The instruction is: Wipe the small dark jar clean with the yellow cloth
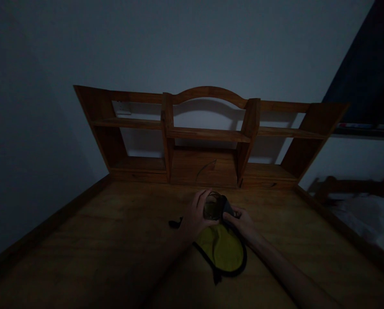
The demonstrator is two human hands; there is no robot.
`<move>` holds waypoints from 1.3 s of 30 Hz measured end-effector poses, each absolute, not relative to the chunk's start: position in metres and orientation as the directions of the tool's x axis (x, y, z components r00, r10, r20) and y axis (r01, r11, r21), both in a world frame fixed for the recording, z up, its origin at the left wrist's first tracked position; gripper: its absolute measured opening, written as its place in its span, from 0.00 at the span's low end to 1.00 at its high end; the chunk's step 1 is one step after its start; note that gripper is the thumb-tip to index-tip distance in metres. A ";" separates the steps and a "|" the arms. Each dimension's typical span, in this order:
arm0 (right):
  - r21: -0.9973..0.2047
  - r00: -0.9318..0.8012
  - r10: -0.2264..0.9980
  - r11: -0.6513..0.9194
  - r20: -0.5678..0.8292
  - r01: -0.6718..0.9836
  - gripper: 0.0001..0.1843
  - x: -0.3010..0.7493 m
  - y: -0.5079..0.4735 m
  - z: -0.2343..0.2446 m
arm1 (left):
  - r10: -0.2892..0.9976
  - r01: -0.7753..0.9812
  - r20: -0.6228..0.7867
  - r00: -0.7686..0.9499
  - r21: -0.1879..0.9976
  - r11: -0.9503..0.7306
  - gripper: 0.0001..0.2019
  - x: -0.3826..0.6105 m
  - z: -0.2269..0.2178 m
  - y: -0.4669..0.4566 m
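In dim light my left hand [195, 214] is wrapped round a small glass jar [212, 208] held just above the wooden desk [114, 240]. My right hand [240, 221] is closed on a dark edge of a yellow cloth with black trim [222, 251], right beside the jar. The cloth lies flat on the desk under and in front of both hands, and a black strap end [175, 223] sticks out to the left of my left hand.
A wooden shelf unit [208, 135] with open compartments stands at the back of the desk against a pale wall. A raised wooden rim runs along the desk's left and right sides. A bed with a wooden frame [356, 201] lies at the right.
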State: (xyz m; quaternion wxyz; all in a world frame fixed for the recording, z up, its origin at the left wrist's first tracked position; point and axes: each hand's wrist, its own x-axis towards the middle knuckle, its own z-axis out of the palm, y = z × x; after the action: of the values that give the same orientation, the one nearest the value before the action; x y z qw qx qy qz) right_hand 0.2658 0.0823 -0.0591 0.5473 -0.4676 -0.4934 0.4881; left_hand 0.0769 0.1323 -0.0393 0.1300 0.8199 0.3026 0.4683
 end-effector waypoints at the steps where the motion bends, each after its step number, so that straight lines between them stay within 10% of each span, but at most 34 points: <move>1: -0.995 0.040 0.996 0.078 0.075 -0.070 0.17 0.266 0.082 -0.059 | 0.601 0.373 0.704 0.379 0.478 -0.795 0.47 0.077 -0.039 0.133; 39: -0.990 -0.025 0.993 0.114 0.117 -0.079 0.15 0.266 0.084 -0.057 | 0.299 0.391 0.713 0.635 0.037 -0.920 0.41 0.072 -0.039 0.133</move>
State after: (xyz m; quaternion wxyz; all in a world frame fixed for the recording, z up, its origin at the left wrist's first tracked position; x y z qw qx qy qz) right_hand 0.2664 0.0837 -0.0572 0.5396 -0.4431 -0.5158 0.4964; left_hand 0.0723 0.1332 -0.0389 -0.0605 0.9020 0.1912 0.3823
